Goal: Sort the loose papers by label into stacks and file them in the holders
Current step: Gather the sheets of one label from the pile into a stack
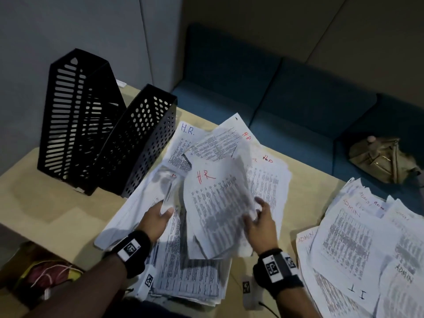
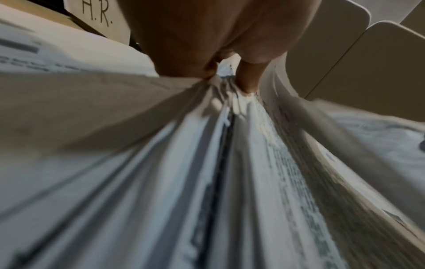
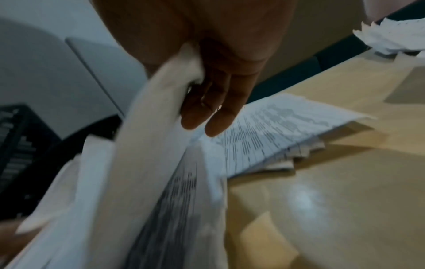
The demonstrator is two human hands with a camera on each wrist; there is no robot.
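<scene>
Holders: we see two black holders (image 1: 104, 136) standing upright on the table (image 1: 52, 203), empty as far as we can tell, left of the H.R. pile and beyond it.
Left hand: our left hand (image 1: 158, 220) is at the pile's left side, its fingers (image 2: 249, 80) pinching a thick bunch of sheets.
H.R. pile: the H.R. papers (image 1: 268, 180) lie fanned and uneven, long edges running away from us; a lifted sheaf (image 1: 218, 207) marked H.R. stands between both hands.
Right hand: our right hand (image 1: 261, 223) is at the pile's right side; thumb and palm grip the sheaf's edge, fingers (image 3: 214, 116) extended.
Turning point: we judge the holders lie nearer the left hand, so the squared pile must travel leftward.
Other pile: Admin papers (image 1: 358, 244) lie well right of the H.R. pile.
</scene>
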